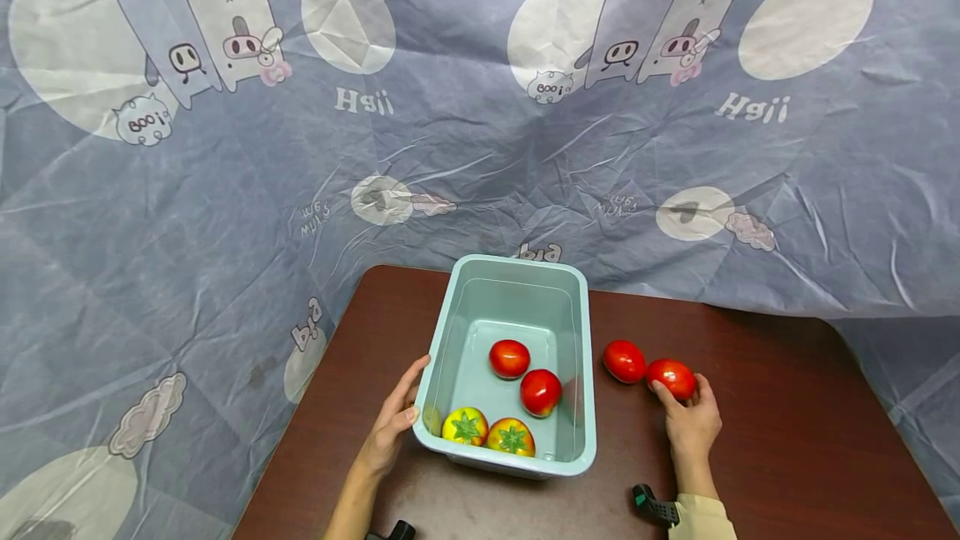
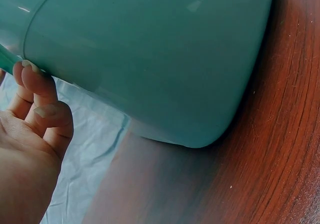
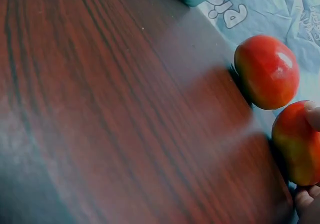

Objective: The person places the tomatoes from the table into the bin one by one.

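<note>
A pale green-blue plastic bin [image 1: 585, 340] stands on the table. My left hand [image 1: 392, 425] holds its left rim near the front corner; in the left wrist view, curled fingers [image 2: 40, 83] meet the rim above the bin's outer wall [image 2: 150, 58]. To the right of the bin, my right hand [image 1: 693, 427] grips a red tomato [image 1: 670, 375] between thumb and fingers. Close beside that one lies another red tomato [image 1: 624, 361], also seen whole in the right wrist view. Inside the bin are two red tomatoes [image 1: 509, 358] and two yellow-red tomatoes [image 1: 465, 423] with green leaf tops.
The dark reddish-brown wooden table [image 1: 787, 423] carries everything. A grey-blue printed cloth [image 1: 480, 148] hangs behind it and along its left side. Black straps or devices [image 1: 654, 507] sit at both wrists.
</note>
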Action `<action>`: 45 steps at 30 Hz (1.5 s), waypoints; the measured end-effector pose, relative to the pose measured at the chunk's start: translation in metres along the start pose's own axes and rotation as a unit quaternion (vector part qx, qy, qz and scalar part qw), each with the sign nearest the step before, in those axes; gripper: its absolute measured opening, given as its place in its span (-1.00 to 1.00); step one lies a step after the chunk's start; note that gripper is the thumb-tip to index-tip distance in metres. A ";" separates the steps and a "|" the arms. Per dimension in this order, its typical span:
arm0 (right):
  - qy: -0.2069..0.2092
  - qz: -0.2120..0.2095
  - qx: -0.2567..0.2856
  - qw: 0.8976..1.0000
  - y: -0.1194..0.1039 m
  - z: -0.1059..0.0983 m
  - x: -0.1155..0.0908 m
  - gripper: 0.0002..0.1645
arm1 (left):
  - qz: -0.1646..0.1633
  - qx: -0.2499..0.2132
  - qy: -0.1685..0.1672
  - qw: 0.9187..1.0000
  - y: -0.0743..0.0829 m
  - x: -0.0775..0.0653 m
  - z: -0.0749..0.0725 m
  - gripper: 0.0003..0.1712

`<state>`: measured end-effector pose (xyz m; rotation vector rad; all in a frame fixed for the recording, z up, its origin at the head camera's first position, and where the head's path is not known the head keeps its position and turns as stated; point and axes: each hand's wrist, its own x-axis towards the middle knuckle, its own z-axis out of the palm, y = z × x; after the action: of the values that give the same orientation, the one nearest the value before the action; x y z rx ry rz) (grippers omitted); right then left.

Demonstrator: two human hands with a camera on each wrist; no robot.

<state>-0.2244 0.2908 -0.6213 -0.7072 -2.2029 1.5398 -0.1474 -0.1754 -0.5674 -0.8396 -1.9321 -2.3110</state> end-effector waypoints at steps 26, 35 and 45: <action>0.011 0.004 0.102 0.995 -0.054 -0.003 -0.029 -0.05 | -0.005 -0.001 0.005 1.000 0.002 0.000 0.001 -0.18; -0.004 -0.053 0.090 0.995 -0.091 -0.006 -0.050 -0.14 | -0.005 -0.001 0.007 1.000 0.003 0.000 0.001 -0.18; -0.026 -0.129 0.131 0.983 -0.121 -0.006 -0.067 -0.11 | -0.008 -0.001 0.008 1.000 0.002 0.000 0.001 -0.18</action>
<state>-0.1904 0.2217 -0.5060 -0.2913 -1.9817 1.6811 -0.1463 -0.1750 -0.5655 -0.8071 -1.9373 -2.3224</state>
